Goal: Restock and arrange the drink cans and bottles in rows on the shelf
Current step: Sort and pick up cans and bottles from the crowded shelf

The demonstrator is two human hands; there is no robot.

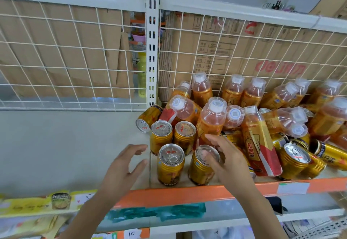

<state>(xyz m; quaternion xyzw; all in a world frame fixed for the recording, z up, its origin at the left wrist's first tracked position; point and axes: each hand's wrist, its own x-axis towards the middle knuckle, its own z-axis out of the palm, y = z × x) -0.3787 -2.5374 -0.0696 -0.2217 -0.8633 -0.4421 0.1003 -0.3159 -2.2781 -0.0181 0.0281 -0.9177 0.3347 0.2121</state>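
Four gold drink cans stand upright in two short rows near the shelf's front edge [178,194]. My right hand [227,159] grips the front right can [199,173] at its top, thumb across the lid. My left hand [124,165] hovers open just left of the front left can [170,165], not touching it. Behind stand the other two cans [161,135] [185,135]. One can [148,118] lies tipped at the back. To the right is a jumbled heap of orange drink bottles [212,120] with clear caps, and more cans [293,161], some upright, some lying.
Bare white shelf surface [65,144] stretches to the left. A white wire grid [75,50] backs the shelf, with cardboard boxes [262,50] behind it and a slotted upright post [152,50] in the middle. Lower shelves with price labels [56,201] lie below.
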